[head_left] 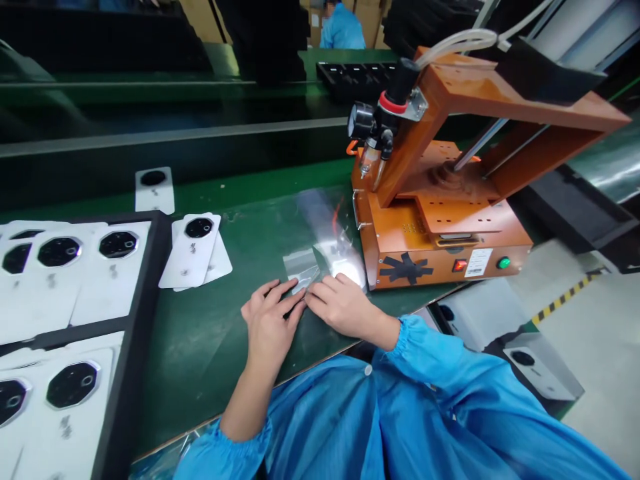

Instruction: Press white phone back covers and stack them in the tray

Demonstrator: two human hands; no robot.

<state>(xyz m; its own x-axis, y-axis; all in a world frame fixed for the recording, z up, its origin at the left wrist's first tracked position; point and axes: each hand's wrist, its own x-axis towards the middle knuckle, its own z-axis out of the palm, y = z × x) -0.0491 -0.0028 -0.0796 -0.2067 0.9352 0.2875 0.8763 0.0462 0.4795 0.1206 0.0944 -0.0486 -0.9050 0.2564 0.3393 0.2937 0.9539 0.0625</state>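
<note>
My left hand [273, 327] and my right hand [345, 307] meet over the green work surface. Between their fingertips is a small sheet of transparent plastic film [300, 262], pinched at its near edge from both sides. Light reflects off the film, and its edge under the fingers is hidden. Just beyond my right hand lies a larger transparent sheet [325, 223], with bright glare near the orange press. To the left of my hands, two white phone back covers [193, 257] with dark round camera areas overlap on the table.
An orange pneumatic press [410, 233] stands close on the right, with a gauge, hoses and lit buttons. A black tray [143, 313] of white back covers fills the left. One more cover [155, 193] lies behind. A person in blue [344, 28] is at the back.
</note>
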